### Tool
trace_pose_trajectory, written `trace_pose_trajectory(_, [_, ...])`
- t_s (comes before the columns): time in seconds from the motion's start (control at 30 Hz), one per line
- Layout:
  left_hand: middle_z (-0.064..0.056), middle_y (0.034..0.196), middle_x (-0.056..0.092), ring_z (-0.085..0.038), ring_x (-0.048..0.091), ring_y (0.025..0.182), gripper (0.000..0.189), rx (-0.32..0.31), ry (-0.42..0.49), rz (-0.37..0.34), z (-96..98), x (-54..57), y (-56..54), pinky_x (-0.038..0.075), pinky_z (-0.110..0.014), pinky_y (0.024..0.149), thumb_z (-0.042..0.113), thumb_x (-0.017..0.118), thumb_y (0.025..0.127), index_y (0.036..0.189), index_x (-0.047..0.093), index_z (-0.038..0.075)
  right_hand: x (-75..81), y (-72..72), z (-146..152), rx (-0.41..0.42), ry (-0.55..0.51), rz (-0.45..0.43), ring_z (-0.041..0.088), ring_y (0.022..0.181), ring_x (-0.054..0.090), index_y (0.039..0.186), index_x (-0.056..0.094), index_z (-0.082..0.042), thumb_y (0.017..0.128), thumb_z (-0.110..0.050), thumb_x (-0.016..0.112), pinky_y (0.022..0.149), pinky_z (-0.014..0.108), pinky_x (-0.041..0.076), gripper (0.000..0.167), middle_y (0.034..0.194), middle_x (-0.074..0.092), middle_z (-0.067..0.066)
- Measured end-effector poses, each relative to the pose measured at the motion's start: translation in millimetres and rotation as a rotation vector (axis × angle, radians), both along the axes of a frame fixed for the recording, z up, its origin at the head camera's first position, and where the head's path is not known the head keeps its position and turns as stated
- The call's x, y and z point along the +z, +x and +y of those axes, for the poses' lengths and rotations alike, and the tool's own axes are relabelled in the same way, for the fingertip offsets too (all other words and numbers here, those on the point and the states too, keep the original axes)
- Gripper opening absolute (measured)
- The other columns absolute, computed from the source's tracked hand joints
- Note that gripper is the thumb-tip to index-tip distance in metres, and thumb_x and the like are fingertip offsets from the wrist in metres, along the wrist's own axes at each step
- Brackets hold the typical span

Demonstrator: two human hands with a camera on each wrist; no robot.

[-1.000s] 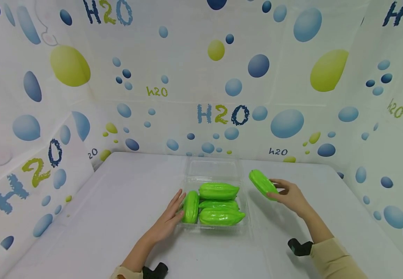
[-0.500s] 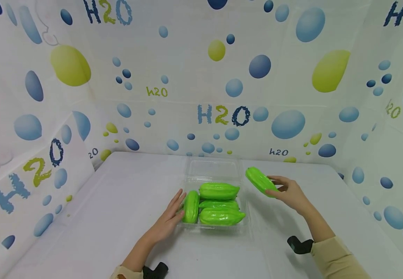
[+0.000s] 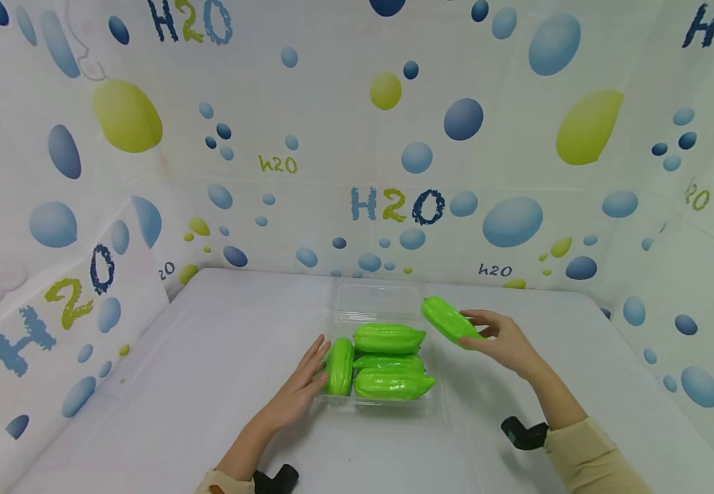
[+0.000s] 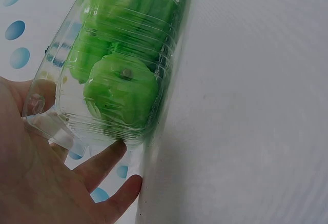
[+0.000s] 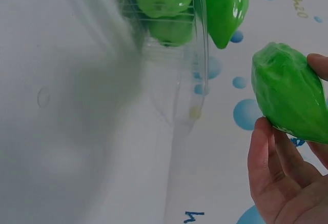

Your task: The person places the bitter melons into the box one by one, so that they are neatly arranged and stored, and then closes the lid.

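Observation:
My right hand [image 3: 507,346] grips a glossy green ridged vegetable [image 3: 446,319], shaped like a short cucumber, between thumb and fingers. It is raised at the right of a clear plastic box [image 3: 381,403]; the right wrist view shows its blunt, ridged end [image 5: 279,75]. Several like it lie in the box: one lengthwise [image 3: 339,367] at the left wall, others crosswise, such as the front one [image 3: 394,383]. My left hand [image 3: 295,391] rests against the box's left side with its fingers extended; in the left wrist view a fingertip [image 4: 120,146] meets the box's lower corner.
The box's clear lid [image 3: 376,299] lies folded back behind it. A white cloth covers the table [image 3: 239,329]. Printed curtains with blue and green dots [image 3: 307,213] stand behind and at both sides. A black wrist mount [image 3: 523,433] sits below each forearm.
The right hand has moved left with the green vegetable, bringing it closer to the box's back right corner. The left hand stays where it was against the box.

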State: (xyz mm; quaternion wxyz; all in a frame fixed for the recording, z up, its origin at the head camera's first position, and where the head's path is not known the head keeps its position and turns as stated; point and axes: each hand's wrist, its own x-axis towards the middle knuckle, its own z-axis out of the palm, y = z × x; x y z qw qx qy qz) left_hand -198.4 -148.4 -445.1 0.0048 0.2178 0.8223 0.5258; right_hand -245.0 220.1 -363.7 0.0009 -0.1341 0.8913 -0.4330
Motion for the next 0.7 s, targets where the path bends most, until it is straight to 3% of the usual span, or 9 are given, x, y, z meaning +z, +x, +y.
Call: trace_pose_trajectory(0.7, [-0.015,0.152,0.005,-0.040,0.027,0.130,0.052,0.007,-0.015,-0.008,0.2,1.6,0.2,0.020,-0.057,0.103,0.014,0.040,0.098,0.145,0.020,0.002,-0.1,2.4,-30,0.162,-0.046,0.008,0.021,0.087,0.057,0.124,0.056,-0.008,0.078,-0.024,0.073,0.073,0.035,0.048,0.052,0.115,0.058,0.014])
